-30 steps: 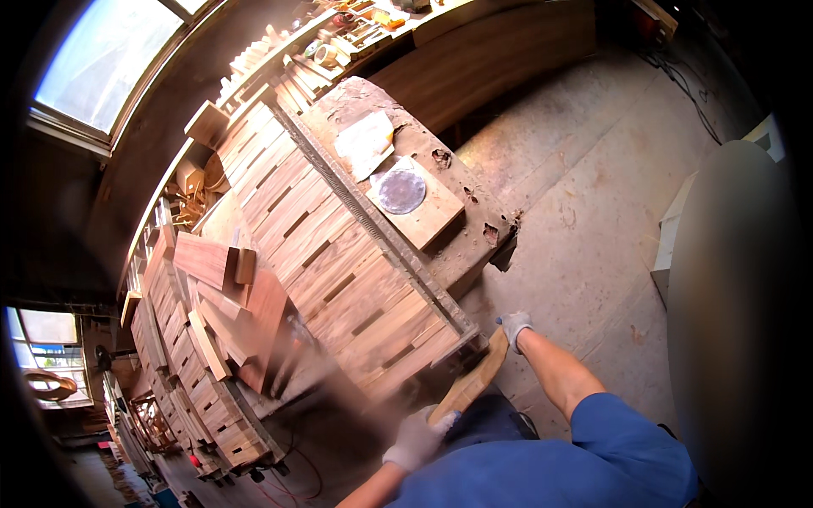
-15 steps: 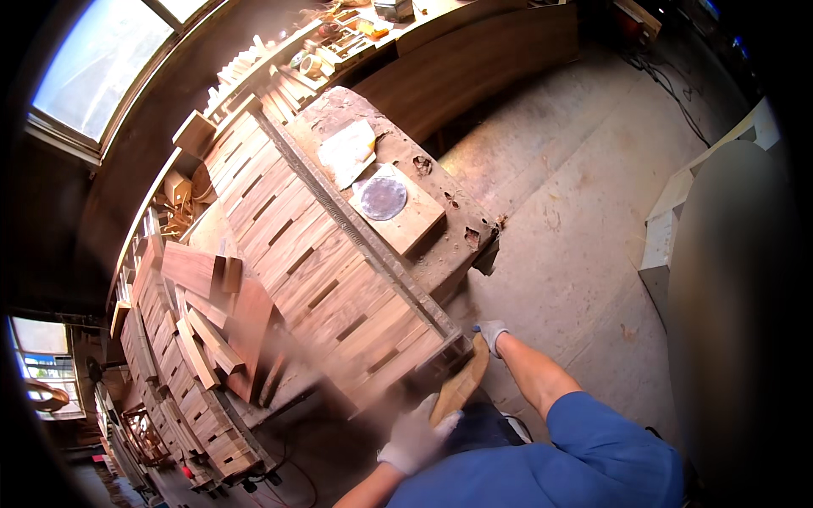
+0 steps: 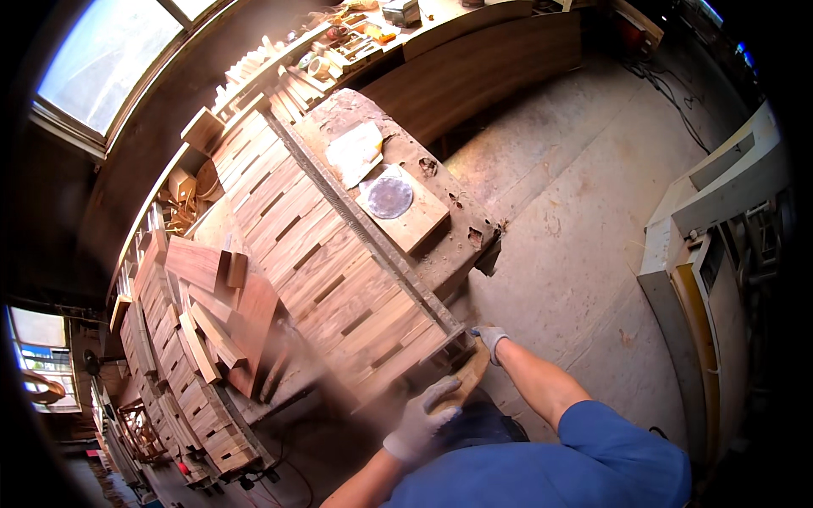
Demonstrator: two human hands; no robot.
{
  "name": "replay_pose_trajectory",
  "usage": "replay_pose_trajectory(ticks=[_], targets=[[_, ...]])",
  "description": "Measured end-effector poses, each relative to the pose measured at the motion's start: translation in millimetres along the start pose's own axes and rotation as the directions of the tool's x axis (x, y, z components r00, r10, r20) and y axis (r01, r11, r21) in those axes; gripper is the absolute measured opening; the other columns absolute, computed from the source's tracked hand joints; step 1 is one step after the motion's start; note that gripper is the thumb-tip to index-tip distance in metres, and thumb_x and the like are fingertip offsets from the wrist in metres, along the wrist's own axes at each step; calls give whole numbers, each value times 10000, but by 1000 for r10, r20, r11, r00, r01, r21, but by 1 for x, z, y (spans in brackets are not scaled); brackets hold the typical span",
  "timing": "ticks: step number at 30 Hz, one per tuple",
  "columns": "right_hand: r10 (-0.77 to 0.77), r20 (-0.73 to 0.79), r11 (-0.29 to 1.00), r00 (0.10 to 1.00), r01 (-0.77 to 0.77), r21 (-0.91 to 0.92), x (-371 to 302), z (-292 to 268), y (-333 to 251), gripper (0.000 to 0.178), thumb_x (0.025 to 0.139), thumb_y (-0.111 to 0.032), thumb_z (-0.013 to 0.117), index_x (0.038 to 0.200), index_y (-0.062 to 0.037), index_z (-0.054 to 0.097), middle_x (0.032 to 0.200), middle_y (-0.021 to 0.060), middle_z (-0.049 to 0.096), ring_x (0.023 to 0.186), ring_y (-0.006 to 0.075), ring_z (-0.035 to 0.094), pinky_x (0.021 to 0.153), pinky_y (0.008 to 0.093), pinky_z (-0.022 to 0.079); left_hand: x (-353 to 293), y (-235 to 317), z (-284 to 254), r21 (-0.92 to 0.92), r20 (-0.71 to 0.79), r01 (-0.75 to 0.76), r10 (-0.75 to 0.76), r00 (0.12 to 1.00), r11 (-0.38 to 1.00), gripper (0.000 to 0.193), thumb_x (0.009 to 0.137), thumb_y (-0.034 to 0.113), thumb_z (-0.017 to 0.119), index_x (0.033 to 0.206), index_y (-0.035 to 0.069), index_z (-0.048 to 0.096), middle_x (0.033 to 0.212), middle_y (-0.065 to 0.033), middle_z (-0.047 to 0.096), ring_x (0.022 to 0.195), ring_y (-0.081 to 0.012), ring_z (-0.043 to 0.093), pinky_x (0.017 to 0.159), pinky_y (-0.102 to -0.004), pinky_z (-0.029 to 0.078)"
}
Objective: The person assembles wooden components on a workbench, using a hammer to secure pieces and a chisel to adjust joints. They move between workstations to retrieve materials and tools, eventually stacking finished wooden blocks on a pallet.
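The person's left hand (image 3: 415,426), in a pale glove, has its fingers parted at the near end of a curved wooden piece (image 3: 468,378); whether they close on it I cannot tell. The right hand (image 3: 491,340), gloved as well, grasps the far end, so the piece lies between the two, in front of the blue shirt (image 3: 542,474) and just beside the corner of a slatted wooden panel (image 3: 322,271).

That panel runs away up and to the left, its strips broken by short dark slots. On its left lies a loose heap of reddish and pale boards (image 3: 254,309); on its right is a worn, pitted table (image 3: 449,190) bearing a flat light board (image 3: 428,218), a grey disc (image 3: 390,197) (set on that board) and a white sheet (image 3: 356,152).

Farther right, a pale angular frame (image 3: 665,275) stands on the concrete floor (image 3: 559,229). Beyond the table are a long brown wooden side (image 3: 474,80), many small offcuts (image 3: 246,72) and a bright window (image 3: 110,68).
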State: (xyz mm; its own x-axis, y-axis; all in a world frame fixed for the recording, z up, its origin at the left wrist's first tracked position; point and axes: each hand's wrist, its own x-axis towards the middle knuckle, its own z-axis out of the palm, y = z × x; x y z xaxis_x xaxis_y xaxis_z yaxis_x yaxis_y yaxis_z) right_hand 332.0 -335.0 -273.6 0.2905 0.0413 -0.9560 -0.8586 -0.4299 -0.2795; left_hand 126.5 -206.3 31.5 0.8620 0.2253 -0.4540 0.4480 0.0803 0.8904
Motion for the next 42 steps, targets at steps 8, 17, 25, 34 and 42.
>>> replay_pose_trajectory(ticks=[8,17,25,34,42], targets=[[-54,-55,991,997,47,-122,3,-1,-2,291,909,-294,745,1017,-25,767,939,150,748,778,293,708,764,453,572,0,1,2,92,29,-70,68,997,993,536,872,121,735,1390,-2,673,1519,-168,611,1475,-266,502,1230,-380,366],[-47,-65,997,997,43,-58,5,1,4,304,890,-295,744,993,-13,797,950,155,772,817,286,723,779,445,565,4,9,4,99,7,19,-20,1000,995,439,869,111,705,1302,37,698,1485,-191,619,1452,-335,515,1206,-421,400],[22,74,999,997,-19,-43,82,8,53,217,921,-226,668,923,-33,768,886,146,754,777,308,712,777,469,569,10,23,10,234,80,-106,90,993,966,489,861,113,698,1343,33,710,1459,-195,644,1404,-299,568,1185,-390,420],[114,468,960,876,-218,173,108,3,51,207,952,-261,671,999,-68,732,949,152,745,807,326,716,809,488,572,12,29,20,111,-103,115,-103,989,987,562,893,182,767,1407,-9,644,1457,-189,636,1356,-274,602,1167,-372,439],[93,89,995,992,-96,30,15,-47,49,281,970,-349,679,976,-69,676,888,171,730,748,359,706,772,539,583,-18,5,32,212,92,249,-273,958,945,700,936,234,748,1520,-60,498,1471,-245,606,1378,-317,585,1181,-349,416]])
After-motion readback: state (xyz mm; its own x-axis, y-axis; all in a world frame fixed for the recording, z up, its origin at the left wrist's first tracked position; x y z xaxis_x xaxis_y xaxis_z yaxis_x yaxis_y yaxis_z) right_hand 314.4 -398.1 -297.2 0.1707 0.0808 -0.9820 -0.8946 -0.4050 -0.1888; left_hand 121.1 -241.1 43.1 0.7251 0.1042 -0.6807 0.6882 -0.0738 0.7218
